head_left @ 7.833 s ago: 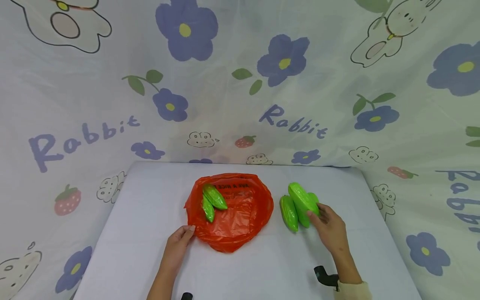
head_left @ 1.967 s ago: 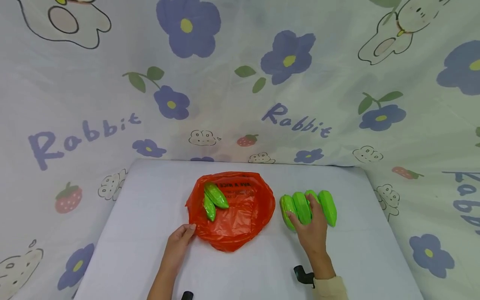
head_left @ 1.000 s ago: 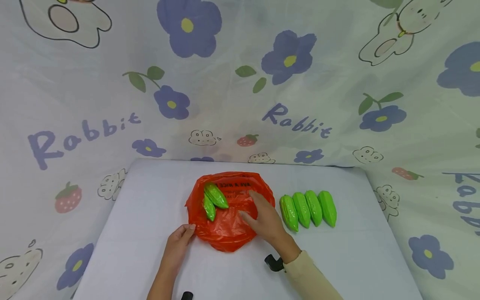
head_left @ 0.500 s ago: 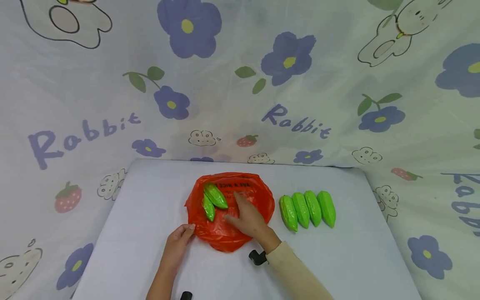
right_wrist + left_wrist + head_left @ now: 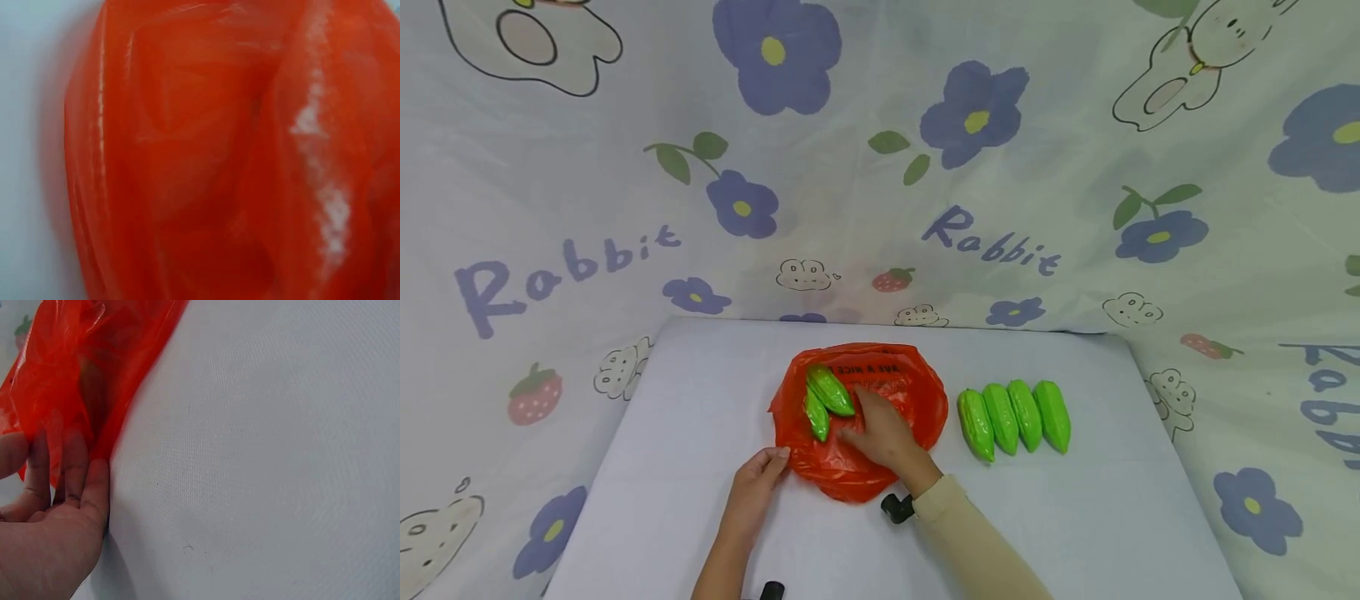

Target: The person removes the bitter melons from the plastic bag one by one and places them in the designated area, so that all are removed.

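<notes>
And here are two ridged green fruits in the red bag, glossy and bright, both plump in the middle and narrowing to a tip: the larger fruit is broad and shiny, the smaller fruit slimmer, tucked against it. They lie toward ten o'clock inside the bag, whose mouth gapes upward on the white table. Look at the angles: the larger one's long axis runs from about eleven to five, tip slanting between four and five; the smaller one stands steeper, its tip near half past five. The right hand hangs just beside them at four o'clock, fingers extended, thumb spread away, grasping nothing; whether a fingertip touches the larger fruit, I can't tell. Over at eight o'clock, the left hand pinches the bag's rim. Out at three, apart from the bag, four more green fruits lie side by side, tips toward five.
</notes>
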The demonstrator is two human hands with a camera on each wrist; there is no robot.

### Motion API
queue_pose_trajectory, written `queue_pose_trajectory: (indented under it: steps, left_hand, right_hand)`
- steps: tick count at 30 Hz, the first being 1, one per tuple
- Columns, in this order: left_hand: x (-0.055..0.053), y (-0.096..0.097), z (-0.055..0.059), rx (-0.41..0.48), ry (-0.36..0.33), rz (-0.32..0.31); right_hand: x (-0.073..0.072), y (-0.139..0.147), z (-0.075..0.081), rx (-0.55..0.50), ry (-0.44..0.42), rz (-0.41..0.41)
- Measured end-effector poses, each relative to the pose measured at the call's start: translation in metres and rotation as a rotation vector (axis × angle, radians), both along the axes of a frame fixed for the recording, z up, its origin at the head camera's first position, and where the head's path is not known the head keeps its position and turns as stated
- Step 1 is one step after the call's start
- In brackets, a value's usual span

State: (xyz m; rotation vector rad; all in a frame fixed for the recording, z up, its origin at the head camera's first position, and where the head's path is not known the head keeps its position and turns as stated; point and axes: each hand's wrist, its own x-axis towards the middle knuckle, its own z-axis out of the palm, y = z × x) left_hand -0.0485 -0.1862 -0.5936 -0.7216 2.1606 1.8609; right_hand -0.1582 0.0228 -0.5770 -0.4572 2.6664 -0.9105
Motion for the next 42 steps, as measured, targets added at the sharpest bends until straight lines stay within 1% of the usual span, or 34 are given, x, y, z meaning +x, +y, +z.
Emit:
queue_pose_trajectory:
  steps: [3,7,13,15,21,30,34,37,42]
  left_hand:
    - [0.000,0.000,-0.001,-0.005,0.002,-0.001]
    - [0.000,-0.001,-0.004,-0.006,0.003,0.002]
    - [0.000,-0.001,-0.003,0.002,0.009,0.003]
    - [0.000,-0.001,-0.003,0.005,0.008,0.005]
    - [-0.001,-0.001,-0.004,0.008,0.008,0.010]
    - [0.002,0.000,-0.002,0.009,0.018,0.003]
    - [0.003,0.000,-0.002,0.012,0.020,0.005]
    - [0.002,0.001,-0.001,0.012,0.022,0.006]
    - [0.002,0.001,-0.001,0.004,0.022,0.002]
  right_hand:
    - [-0.001,-0.004,-0.001,0.011,-0.006,-0.026]
    - [-0.003,-0.007,-0.002,0.020,-0.008,-0.036]
    - [-0.002,-0.010,-0.002,0.037,-0.001,-0.059]
    - [-0.001,-0.011,-0.003,0.046,0.013,-0.067]
    - [0.000,-0.016,-0.007,0.070,0.070,-0.056]
    - [0.001,-0.019,-0.006,0.085,0.083,-0.079]
    - [0.002,-0.022,-0.006,0.085,0.132,-0.097]
    - [0.003,-0.026,-0.007,0.108,0.171,-0.124]
    - [0.003,-0.031,-0.008,0.140,0.184,-0.157]
